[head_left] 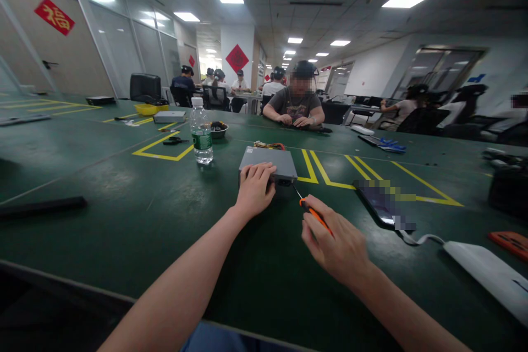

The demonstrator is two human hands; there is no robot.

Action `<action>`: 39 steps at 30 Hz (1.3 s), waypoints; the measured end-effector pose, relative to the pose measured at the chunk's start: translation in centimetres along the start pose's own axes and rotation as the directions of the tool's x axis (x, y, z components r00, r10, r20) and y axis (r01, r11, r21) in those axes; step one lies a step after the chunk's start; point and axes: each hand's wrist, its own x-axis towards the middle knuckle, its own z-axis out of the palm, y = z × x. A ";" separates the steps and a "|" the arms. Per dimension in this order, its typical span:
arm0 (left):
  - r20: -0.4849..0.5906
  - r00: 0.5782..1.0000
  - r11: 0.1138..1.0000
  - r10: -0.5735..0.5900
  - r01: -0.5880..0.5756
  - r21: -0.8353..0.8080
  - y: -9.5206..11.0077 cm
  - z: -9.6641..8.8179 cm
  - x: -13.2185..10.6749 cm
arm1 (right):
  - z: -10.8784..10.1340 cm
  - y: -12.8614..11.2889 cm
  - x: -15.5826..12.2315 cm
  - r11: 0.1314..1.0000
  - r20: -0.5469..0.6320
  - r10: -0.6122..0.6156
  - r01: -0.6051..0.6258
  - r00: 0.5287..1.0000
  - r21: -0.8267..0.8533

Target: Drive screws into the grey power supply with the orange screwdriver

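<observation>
A grey metal box (275, 161) with coloured wires at its far side lies on the green table (124, 214). My left hand (254, 189) rests on the box's near left corner, fingers curled over its edge. My right hand (336, 239) is closed round an orange-handled screwdriver (314, 213), whose thin tip points at the box's near right corner and nearly touches it.
A water bottle (202, 132) stands left of the box. A phone (381, 202) lies to the right, cabled to a white power bank (487, 272). A dark bar (41, 207) lies at the left. A person (295, 103) sits across the table; others sit farther back.
</observation>
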 end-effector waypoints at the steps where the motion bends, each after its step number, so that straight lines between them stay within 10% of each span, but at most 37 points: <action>1: -0.001 1.000 1.000 -0.001 0.001 0.000 0.0 0.0 0.0 | 0.0 -0.1 -0.1 1.000 0.007 -0.022 0.022 1.000 -0.001; 39: 0.000 1.000 1.000 -0.013 0.013 0.003 0.0 0.0 0.1 | -0.3 0.1 0.5 0.999 -0.019 -0.008 0.007 1.000 -0.042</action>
